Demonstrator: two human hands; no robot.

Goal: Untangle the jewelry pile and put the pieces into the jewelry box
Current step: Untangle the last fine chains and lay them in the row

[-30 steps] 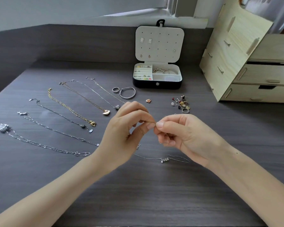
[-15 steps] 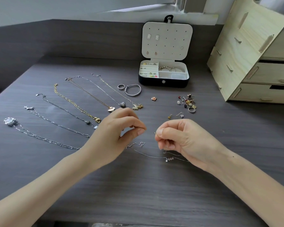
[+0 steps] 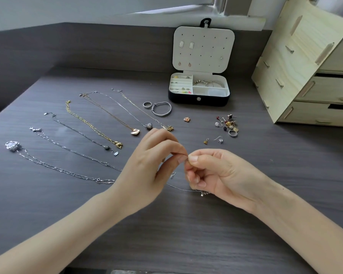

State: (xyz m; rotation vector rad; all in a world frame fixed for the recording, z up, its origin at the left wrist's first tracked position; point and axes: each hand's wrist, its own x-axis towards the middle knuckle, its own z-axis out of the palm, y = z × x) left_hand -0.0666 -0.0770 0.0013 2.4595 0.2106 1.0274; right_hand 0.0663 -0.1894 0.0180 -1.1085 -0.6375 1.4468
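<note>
Above the counter [image 3: 186, 234], head view: left hand [image 3: 147, 165] and right hand [image 3: 216, 171] meet fingertip to fingertip, fingers pinching a thin silver chain [image 3: 178, 187] that trails below — untangling under way. Next: tease it free, then carry it to the open jewelry box [image 3: 198, 99] behind.

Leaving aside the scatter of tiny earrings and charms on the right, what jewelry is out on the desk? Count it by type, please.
Laid-out necklaces: 7
Held necklace, pinched between left hand and right hand: 1
Bangle: 1
Ring beside the bangle: 1
Total: 10
</note>
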